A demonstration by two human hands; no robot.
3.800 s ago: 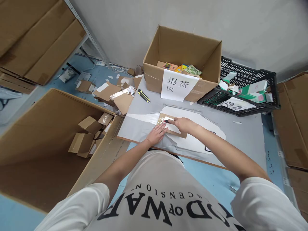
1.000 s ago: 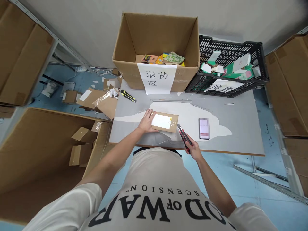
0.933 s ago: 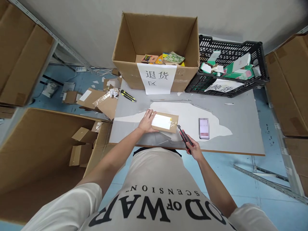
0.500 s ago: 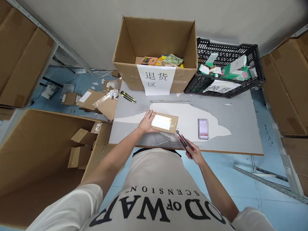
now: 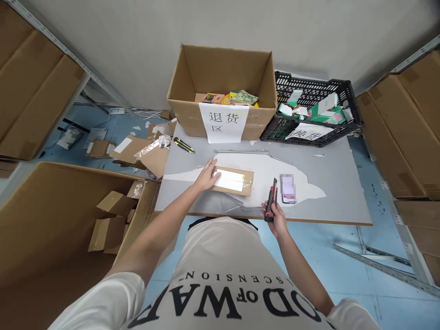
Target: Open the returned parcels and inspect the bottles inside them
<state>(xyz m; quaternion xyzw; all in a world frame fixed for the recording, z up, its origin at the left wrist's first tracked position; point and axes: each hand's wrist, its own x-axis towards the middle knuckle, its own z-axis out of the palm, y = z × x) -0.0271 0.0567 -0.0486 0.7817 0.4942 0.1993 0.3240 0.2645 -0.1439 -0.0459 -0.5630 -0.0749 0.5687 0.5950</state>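
Observation:
A small cardboard box with a white label and clear tape at its right end lies on the table. Around the left end of that box is my left hand, its thumb over the label's edge. My right hand grips a black and red utility knife at the table's front edge, blade pointing away from me and clear of the box. Just right of the knife lies a phone with a lit, blurred screen.
A large open carton with a paper sign holds colourful packs. Beside it stands a black crate with green and white boxes. A yellow-black cutter lies at the table's left. A big carton of boxes stands left, near cardboard scraps.
The knife has moved away from the box's right end, to the right, and its blade has swung upright in view. My left hand stays at the box's left end, thumb now over the label.

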